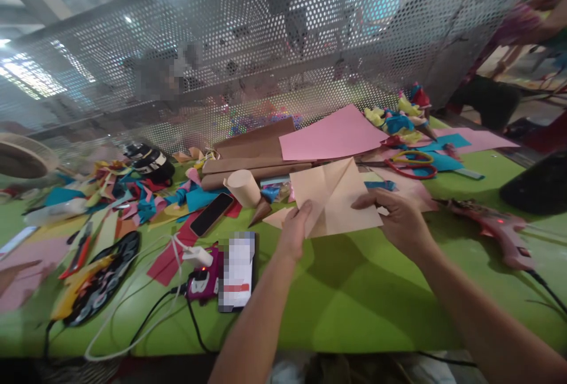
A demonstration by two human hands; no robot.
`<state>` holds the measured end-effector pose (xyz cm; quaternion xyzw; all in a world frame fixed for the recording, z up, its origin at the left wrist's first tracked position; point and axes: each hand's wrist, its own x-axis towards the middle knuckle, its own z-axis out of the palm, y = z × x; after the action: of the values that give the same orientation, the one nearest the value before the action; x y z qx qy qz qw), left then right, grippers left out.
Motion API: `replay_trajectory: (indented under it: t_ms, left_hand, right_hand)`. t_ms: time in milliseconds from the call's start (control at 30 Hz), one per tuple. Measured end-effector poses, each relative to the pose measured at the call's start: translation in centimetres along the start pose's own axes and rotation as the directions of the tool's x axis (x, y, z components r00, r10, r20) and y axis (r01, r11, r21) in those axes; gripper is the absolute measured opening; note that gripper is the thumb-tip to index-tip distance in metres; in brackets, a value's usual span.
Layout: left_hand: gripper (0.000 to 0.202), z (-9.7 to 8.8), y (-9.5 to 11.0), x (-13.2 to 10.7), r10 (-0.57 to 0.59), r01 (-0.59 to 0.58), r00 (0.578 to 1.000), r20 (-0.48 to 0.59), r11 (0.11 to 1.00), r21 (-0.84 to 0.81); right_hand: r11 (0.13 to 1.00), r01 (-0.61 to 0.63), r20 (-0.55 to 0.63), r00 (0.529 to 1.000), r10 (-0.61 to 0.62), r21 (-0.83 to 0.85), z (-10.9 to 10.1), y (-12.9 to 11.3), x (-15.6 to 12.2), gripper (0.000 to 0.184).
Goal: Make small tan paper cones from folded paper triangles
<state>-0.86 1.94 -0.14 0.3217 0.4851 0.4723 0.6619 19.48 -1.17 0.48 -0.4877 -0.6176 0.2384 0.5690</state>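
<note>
Between my hands is a sheet of cream paper (341, 210) with creases across it, held up over the green table (354, 307). At its lower left edge, my left hand (297, 227) pinches it with the thumb on top. My right hand (392, 215) grips its right edge between thumb and fingers. The sheet is partly folded, with a flap rising along a diagonal crease. Just behind it lie a rolled cream paper strip (243, 188), a brown paper cone (260, 211) and scissors with red and yellow handles (411, 165).
A pink glue gun (502, 233) with a lit red light lies at right. On the left are a yellow glue gun (84, 283), a purple power adapter (206, 277) with cables, two phones (212, 214) and many paper scraps. Pink paper (332, 136) lies by the perforated metal screen (266, 47).
</note>
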Motion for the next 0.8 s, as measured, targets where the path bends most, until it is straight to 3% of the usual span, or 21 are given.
replay_trajectory:
  t_ms: [133,467,667,800]
  left_hand:
    - [0.042,0.0,0.0,0.3,-0.043,0.046,0.999,0.026,0.989,-0.143]
    - [0.03,0.4,0.9,-0.4,-0.031,0.056,0.993,0.117,0.974,-0.219]
    - [0.036,-0.1,0.1,0.1,0.049,-0.039,0.992,0.119,0.995,-0.088]
    - [0.036,-0.3,-0.2,0.1,0.09,-0.096,0.988,0.128,0.994,0.047]
  right_hand:
    - [0.999,-0.028,0.002,1.0,0.028,-0.03,-0.1,0.1,0.1,0.014]
    - [0.998,-0.055,0.011,0.998,0.056,-0.042,-0.2,0.4,0.1,0.013]
    - [0.999,-0.01,0.042,0.999,0.012,-0.044,-0.3,0.2,0.0,0.014]
    - [0.996,-0.08,0.073,0.994,0.077,0.046,-0.2,0.0,-0.2,0.043]
